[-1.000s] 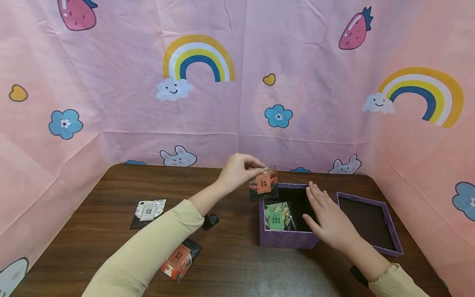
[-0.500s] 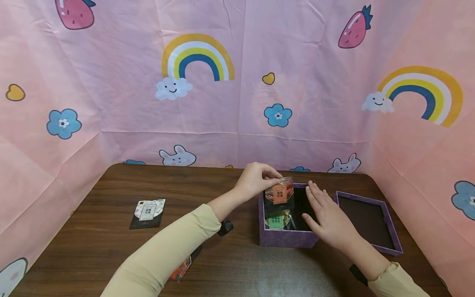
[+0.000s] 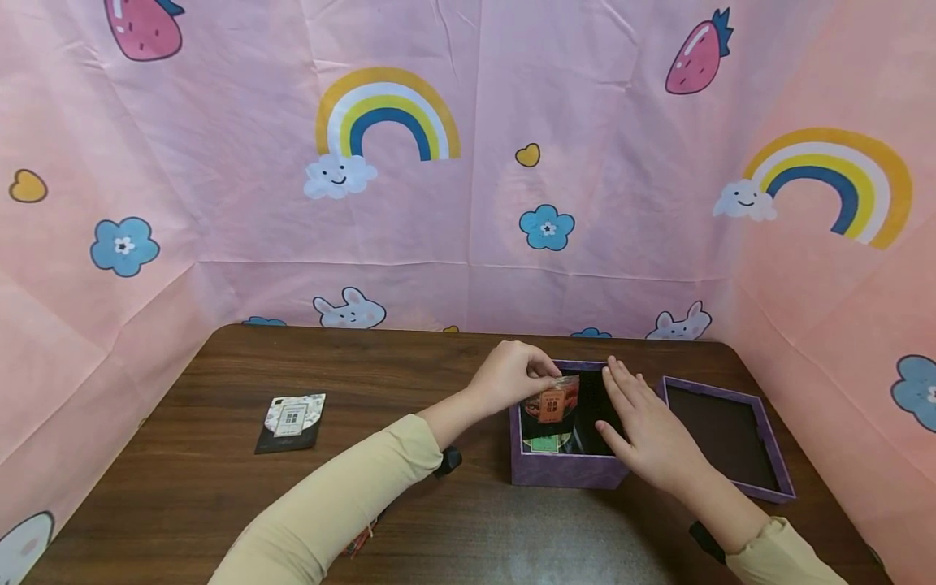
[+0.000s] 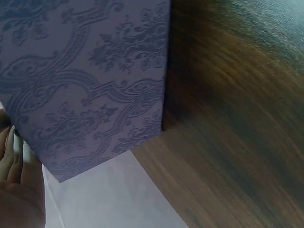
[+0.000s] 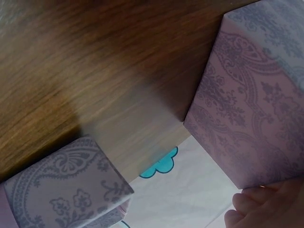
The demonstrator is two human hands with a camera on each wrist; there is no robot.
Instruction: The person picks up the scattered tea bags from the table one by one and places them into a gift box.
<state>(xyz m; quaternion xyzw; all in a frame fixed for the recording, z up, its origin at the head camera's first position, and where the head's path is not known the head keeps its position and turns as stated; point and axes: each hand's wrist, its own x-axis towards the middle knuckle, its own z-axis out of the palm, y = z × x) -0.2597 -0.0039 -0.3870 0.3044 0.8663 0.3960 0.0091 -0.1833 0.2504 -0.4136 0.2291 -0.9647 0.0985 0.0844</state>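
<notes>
In the head view my left hand (image 3: 509,376) pinches the top edge of a black tea sachet with a red picture and orange label (image 3: 553,406). That sachet hangs partly inside a purple patterned box (image 3: 570,471), in front of a green-labelled sachet (image 3: 544,444) lying in its left side. My right hand (image 3: 651,426) rests with straight fingers on the box's right rim. The left wrist view shows the box's patterned side (image 4: 90,85) beside my left fingers (image 4: 14,161); the right wrist view shows my right fingertips (image 5: 251,202) at the box edge.
A shallow purple lid (image 3: 724,439) lies open side up to the right of the box. Left on the wooden table (image 3: 219,487) lies a white-labelled sachet (image 3: 291,422). A red sachet (image 3: 358,540) is mostly hidden under my left sleeve. A printed pink cloth stands behind.
My left hand has moved right and down, lowering the orange-labelled sachet from the box's left rim into the box, covering more of the green-labelled sachet. My right hand has stayed in place.
</notes>
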